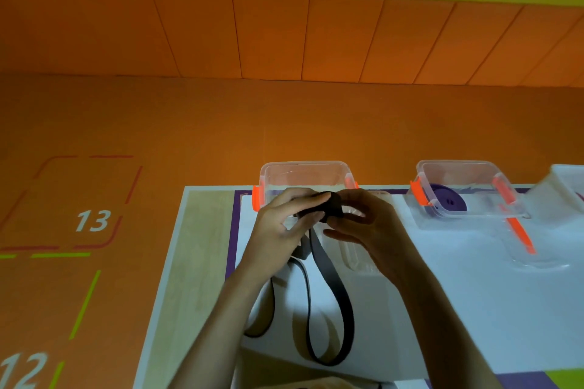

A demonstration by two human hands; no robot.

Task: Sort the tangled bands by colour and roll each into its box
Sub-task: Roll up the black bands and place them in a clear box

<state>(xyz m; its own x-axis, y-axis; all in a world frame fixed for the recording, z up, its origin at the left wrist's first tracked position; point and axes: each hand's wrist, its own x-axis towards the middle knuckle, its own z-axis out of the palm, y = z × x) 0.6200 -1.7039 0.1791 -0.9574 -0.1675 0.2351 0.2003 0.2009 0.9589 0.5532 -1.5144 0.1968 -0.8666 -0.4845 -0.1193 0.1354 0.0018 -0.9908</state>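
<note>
A black band trails in long loops over the white table top. Its upper end is wound into a small roll, held just in front of an empty clear box with orange clips. My left hand grips the roll from the left, fingers curled over it. My right hand pinches it from the right. A second clear box at the right holds a rolled purple band.
A clear lid lies flat under my right hand. Another lid with an orange clip rests right of the purple box. A white container edge shows at the far right. The orange floor carries numbers 13 and 12.
</note>
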